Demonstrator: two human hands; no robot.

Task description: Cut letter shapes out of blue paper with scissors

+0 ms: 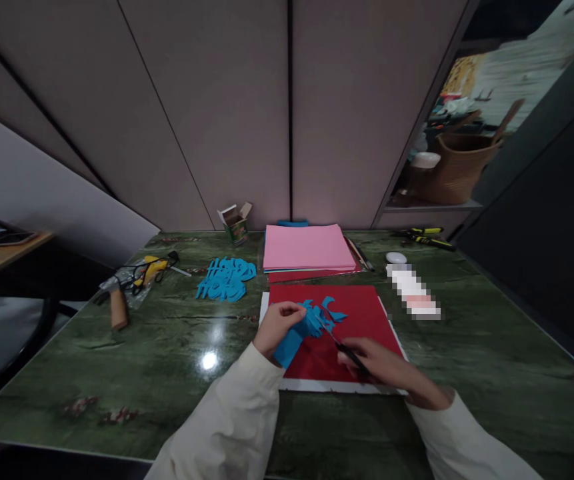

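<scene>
Head view placed the blue paper (289,347) over the left half of a red sheet (361,310), its cut strips bunched toward 1 o'clock. The left hand (277,325) reached in from 7 o'clock, thumb and forefinger pinched together on the paper. From 4 o'clock, the right hand (381,363) curled its fingers round the black-handled scissors (353,358), their blades pointing toward 10 o'clock among the strips; I could not tell how far the blades were parted. Red surface ran from the strips to the sheet's edge at 3 o'clock, with a white sheet (327,385) jutting out at 6. Pink sheets (307,247) lay near at 12, blue cut-out letters (227,280) at 10. Green tabletop (167,373) stretched left to its edge at 8 o'clock.
</scene>
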